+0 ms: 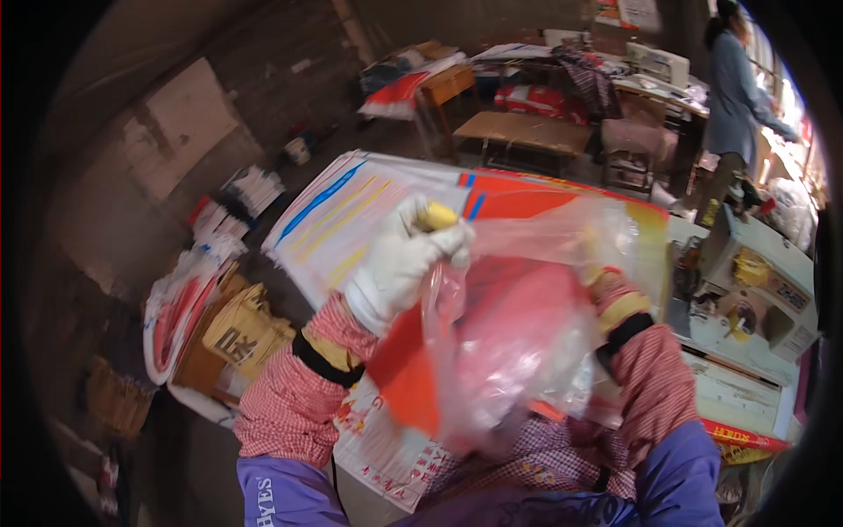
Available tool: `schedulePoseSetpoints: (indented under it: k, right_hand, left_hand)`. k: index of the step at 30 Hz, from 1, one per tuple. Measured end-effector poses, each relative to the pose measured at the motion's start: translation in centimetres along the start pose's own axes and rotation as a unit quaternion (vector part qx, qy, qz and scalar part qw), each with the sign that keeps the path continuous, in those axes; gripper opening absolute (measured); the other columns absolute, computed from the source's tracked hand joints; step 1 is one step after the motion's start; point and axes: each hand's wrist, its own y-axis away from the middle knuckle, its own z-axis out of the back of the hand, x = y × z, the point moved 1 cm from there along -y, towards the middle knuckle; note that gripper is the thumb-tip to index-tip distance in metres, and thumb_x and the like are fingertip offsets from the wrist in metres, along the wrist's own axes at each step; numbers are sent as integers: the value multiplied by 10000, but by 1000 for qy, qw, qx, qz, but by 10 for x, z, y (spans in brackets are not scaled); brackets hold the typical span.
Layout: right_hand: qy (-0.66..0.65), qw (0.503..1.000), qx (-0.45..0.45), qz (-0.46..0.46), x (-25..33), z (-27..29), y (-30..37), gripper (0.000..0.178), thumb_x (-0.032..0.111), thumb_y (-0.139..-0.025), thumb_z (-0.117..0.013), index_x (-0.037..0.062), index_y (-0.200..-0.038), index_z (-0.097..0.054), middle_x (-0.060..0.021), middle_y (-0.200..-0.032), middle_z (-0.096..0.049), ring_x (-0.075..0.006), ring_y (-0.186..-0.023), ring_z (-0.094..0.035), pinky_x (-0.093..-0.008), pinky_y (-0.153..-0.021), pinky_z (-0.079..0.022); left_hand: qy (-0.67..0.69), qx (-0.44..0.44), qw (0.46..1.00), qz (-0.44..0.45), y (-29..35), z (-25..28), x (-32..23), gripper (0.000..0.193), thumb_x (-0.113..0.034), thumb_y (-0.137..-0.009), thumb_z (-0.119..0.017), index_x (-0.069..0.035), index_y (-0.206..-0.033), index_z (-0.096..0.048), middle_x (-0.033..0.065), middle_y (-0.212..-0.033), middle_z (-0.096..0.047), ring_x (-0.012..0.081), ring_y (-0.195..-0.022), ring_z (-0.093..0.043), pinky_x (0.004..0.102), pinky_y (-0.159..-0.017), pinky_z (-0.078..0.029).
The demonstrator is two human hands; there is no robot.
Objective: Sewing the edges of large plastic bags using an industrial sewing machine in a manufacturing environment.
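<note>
My left hand [399,263], in a white glove with a yellow covering on one finger, is closed on the edge of a clear pinkish plastic bag [514,351]. The bag hangs loose and crumpled before me, blurred by motion. Its upper part stretches across to my right hand [606,277], which is mostly hidden behind the film and smeared, so its fingers cannot be made out. Under the bag lie printed woven sacks: a white one with blue and yellow stripes [338,215] to the left and an orange-red one [527,198] behind.
A sewing machine [755,272] stands on a worktable at the right. Stacked sacks [189,299] and a brown paper bundle [246,329] lie at the left. Farther back are a wooden bench [525,132], another sewing machine [657,66] and a standing person [738,92] at the right.
</note>
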Motion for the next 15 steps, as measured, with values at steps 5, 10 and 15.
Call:
schedulePoseSetpoints:
  k: [5, 10, 15]
  right_hand:
    - [-683, 703, -2, -198, -43, -20, -15, 453, 486, -948, -504, 163, -1264, -535, -36, -1229, -575, -227, -1109, -545, -390, -949, -460]
    - [-284, 957, -27, -62, -52, -13, 1, 386, 392, -972, -472, 123, -1242, -534, -45, -1139, -563, -202, -1030, -552, -340, -883, -465]
    - [-190, 953, -183, 149, -40, -42, 19, 321, 313, -989, -435, 79, -1144, -590, -45, -901, -608, -173, -825, -604, -281, -735, -501]
  left_hand:
    - [-43, -72, 996, -8, -5, 37, -30, 92, -5, -876, -642, -15, -927, -566, 104, -862, -660, 148, -666, -613, 273, -649, -507]
    - [-339, 204, 917, 50, 47, -26, 15, 90, -100, -824, -696, -42, -848, -632, 39, -771, -639, 119, -714, -607, 285, -674, -510]
    - [-347, 505, 703, 362, 86, -82, 44, 96, -143, -890, -614, -50, -910, -623, 49, -813, -662, 125, -756, -633, 301, -718, -515]
